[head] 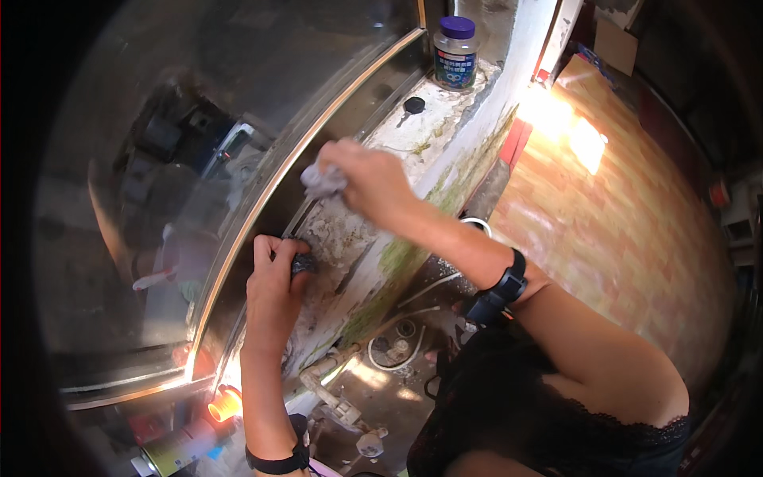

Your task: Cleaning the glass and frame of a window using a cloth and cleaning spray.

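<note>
In my right hand is a crumpled whitish cloth, held against the lower dark frame of a window. My left hand is lower down beside the same frame, its fingers closed around a small dark item, mostly hidden and hard to identify. Both hands are over a worn, stained windowsill with peeling paint and a green-stained edge. The large glass pane to the left shows reflections. A narrow metal track runs along the sill between the hands.
A plastic jar with a purple lid and a small black knob-like piece stand on the far sill. An orange cap and a can are at lower left. Below are pipes and a white hose. Wood-patterned flooring spreads right.
</note>
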Action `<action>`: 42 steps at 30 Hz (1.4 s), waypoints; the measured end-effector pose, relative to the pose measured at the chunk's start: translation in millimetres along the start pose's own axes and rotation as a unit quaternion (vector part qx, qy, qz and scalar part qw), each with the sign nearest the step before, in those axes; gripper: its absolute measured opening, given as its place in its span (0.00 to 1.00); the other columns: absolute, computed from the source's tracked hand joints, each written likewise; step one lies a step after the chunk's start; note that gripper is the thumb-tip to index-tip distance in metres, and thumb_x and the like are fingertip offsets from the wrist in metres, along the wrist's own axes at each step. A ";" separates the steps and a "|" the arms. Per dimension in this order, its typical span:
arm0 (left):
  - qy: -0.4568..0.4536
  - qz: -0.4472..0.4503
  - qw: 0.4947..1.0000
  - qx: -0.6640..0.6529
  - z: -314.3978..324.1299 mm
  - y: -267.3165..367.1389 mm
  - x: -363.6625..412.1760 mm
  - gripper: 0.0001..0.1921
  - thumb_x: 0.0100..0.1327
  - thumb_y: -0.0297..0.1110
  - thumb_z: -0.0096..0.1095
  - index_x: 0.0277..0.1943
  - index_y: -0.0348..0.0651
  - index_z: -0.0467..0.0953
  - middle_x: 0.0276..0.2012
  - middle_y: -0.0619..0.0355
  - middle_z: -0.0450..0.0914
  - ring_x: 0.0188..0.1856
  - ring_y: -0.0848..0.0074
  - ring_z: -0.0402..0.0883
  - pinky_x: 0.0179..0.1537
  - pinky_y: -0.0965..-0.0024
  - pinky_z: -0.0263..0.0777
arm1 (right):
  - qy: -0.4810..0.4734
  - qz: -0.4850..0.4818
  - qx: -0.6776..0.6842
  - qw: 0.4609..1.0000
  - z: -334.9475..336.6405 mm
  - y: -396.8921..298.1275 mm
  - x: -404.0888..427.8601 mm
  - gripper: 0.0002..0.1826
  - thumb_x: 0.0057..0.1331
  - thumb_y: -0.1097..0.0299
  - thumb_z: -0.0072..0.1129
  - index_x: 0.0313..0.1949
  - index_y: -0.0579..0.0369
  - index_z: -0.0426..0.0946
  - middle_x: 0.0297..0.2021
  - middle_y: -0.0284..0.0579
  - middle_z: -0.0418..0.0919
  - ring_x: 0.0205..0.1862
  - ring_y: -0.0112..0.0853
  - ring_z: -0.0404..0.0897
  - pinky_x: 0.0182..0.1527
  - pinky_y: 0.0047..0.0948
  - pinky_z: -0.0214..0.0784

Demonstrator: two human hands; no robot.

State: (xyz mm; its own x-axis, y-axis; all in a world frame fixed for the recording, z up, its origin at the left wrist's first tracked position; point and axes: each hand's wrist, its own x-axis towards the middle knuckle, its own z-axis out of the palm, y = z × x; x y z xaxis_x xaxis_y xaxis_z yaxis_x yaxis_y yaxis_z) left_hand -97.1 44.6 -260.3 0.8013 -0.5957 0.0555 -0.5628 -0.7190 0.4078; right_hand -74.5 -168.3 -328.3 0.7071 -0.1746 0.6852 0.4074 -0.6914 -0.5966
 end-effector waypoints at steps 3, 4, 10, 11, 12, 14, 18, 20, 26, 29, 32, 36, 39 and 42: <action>0.029 0.030 0.999 0.001 2.7 -2.3 -0.9 0.20 0.51 0.15 0.65 0.47 0.43 0.73 0.44 0.49 0.69 0.44 0.50 0.78 0.42 0.53 0.72 | 0.009 0.029 -0.084 0.996 -18.5 23.2 12.3 0.13 0.56 0.80 0.62 0.39 0.47 0.75 0.35 0.39 0.81 0.34 0.41 0.83 0.35 0.39 0.74; 0.030 0.027 0.999 -0.004 2.1 -2.8 -1.6 0.20 0.51 0.14 0.66 0.47 0.43 0.73 0.44 0.49 0.69 0.44 0.50 0.79 0.42 0.54 0.72 | 0.029 0.064 -0.101 0.992 -24.9 24.1 17.5 0.13 0.56 0.79 0.62 0.39 0.47 0.75 0.35 0.41 0.82 0.35 0.42 0.83 0.36 0.40 0.74; 0.033 0.031 0.999 -0.013 2.9 -6.9 -1.2 0.21 0.50 0.15 0.67 0.46 0.43 0.74 0.44 0.50 0.70 0.43 0.50 0.79 0.40 0.54 0.73 | 0.087 0.146 -0.175 0.970 -31.6 34.8 29.8 0.14 0.57 0.76 0.64 0.42 0.49 0.74 0.37 0.49 0.82 0.38 0.50 0.82 0.38 0.45 0.72; 0.033 0.034 0.999 -0.014 3.3 -7.8 -0.7 0.21 0.50 0.15 0.67 0.46 0.43 0.74 0.44 0.50 0.70 0.42 0.50 0.79 0.40 0.54 0.73 | 0.082 0.148 -0.149 0.974 -28.6 29.9 27.2 0.14 0.57 0.75 0.64 0.42 0.49 0.73 0.37 0.50 0.82 0.38 0.50 0.82 0.38 0.46 0.72; 0.032 0.035 0.999 -0.016 4.2 -8.6 -0.1 0.21 0.50 0.15 0.67 0.46 0.43 0.74 0.44 0.50 0.70 0.42 0.50 0.79 0.40 0.54 0.73 | 0.077 0.151 -0.124 0.978 -25.7 24.5 23.5 0.14 0.57 0.75 0.65 0.42 0.49 0.73 0.37 0.51 0.82 0.38 0.51 0.81 0.39 0.47 0.72; 0.044 0.046 0.998 0.003 5.5 -8.0 1.0 0.21 0.49 0.15 0.67 0.46 0.44 0.74 0.43 0.50 0.70 0.42 0.50 0.79 0.39 0.53 0.74 | 0.049 0.137 -0.091 0.985 -18.5 7.5 16.5 0.15 0.56 0.75 0.65 0.41 0.50 0.73 0.36 0.52 0.81 0.38 0.53 0.81 0.39 0.47 0.72; 0.039 0.041 0.998 0.021 5.0 -7.6 0.4 0.21 0.50 0.15 0.67 0.46 0.44 0.75 0.43 0.50 0.70 0.42 0.50 0.79 0.39 0.52 0.74 | 0.026 0.042 0.013 0.999 5.8 -17.7 -1.8 0.17 0.52 0.76 0.67 0.40 0.51 0.73 0.32 0.51 0.78 0.35 0.50 0.81 0.35 0.44 0.74; 0.023 0.019 0.999 0.019 6.5 -5.8 2.5 0.20 0.52 0.14 0.65 0.48 0.42 0.73 0.44 0.49 0.70 0.46 0.49 0.78 0.43 0.55 0.72 | 0.019 0.031 0.044 0.998 20.3 -30.5 -13.7 0.16 0.53 0.76 0.66 0.40 0.50 0.72 0.31 0.50 0.78 0.35 0.49 0.81 0.34 0.44 0.74; 0.017 0.012 0.999 0.035 1.1 5.1 2.2 0.21 0.50 0.14 0.65 0.47 0.43 0.74 0.44 0.49 0.69 0.43 0.48 0.79 0.40 0.52 0.73 | -0.090 0.015 0.080 0.993 24.7 -33.4 -20.4 0.12 0.58 0.71 0.63 0.39 0.46 0.71 0.29 0.43 0.76 0.32 0.48 0.79 0.33 0.43 0.72; 0.026 0.017 0.999 0.025 0.5 8.1 2.2 0.21 0.50 0.13 0.65 0.47 0.43 0.74 0.44 0.49 0.69 0.43 0.48 0.79 0.41 0.52 0.73 | -0.008 0.010 0.030 0.999 8.7 -6.2 -4.9 0.12 0.56 0.74 0.63 0.38 0.46 0.71 0.30 0.43 0.77 0.33 0.48 0.80 0.32 0.43 0.72; 0.038 0.022 0.999 0.010 1.6 4.4 0.8 0.21 0.50 0.12 0.64 0.47 0.43 0.74 0.44 0.49 0.69 0.43 0.48 0.79 0.41 0.53 0.73 | 0.003 0.026 -0.038 0.999 -17.4 18.8 12.9 0.14 0.55 0.78 0.62 0.40 0.46 0.74 0.35 0.44 0.82 0.36 0.47 0.83 0.35 0.42 0.74; 0.051 0.014 0.999 0.002 6.2 -2.9 -1.9 0.20 0.50 0.14 0.65 0.46 0.43 0.74 0.44 0.49 0.69 0.43 0.49 0.79 0.40 0.53 0.72 | 0.065 0.114 -0.113 0.985 -37.5 38.2 27.3 0.15 0.56 0.78 0.61 0.42 0.48 0.75 0.38 0.49 0.83 0.38 0.49 0.83 0.37 0.46 0.73; 0.047 0.024 0.999 0.003 8.5 -6.3 -0.9 0.20 0.50 0.15 0.66 0.46 0.44 0.74 0.44 0.50 0.69 0.43 0.49 0.79 0.41 0.53 0.72 | 0.080 0.131 -0.148 0.977 -35.5 33.9 29.3 0.15 0.56 0.78 0.61 0.42 0.48 0.75 0.38 0.51 0.83 0.39 0.50 0.83 0.38 0.46 0.72; 0.024 -0.002 1.000 -0.018 9.9 -6.6 -0.8 0.21 0.51 0.14 0.66 0.48 0.43 0.73 0.45 0.51 0.69 0.46 0.51 0.77 0.45 0.56 0.71 | 0.068 0.102 -0.126 0.984 -20.8 6.6 14.4 0.14 0.55 0.79 0.61 0.41 0.49 0.75 0.36 0.51 0.82 0.38 0.51 0.82 0.38 0.46 0.73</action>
State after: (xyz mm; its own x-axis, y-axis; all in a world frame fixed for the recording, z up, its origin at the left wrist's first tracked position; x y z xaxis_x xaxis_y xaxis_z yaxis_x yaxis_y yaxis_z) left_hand -96.0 46.2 -272.1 0.8127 -0.5747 0.0964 -0.5525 -0.7074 0.4408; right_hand -73.7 -190.0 -313.7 0.6680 -0.4083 0.6221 0.0969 -0.7812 -0.6167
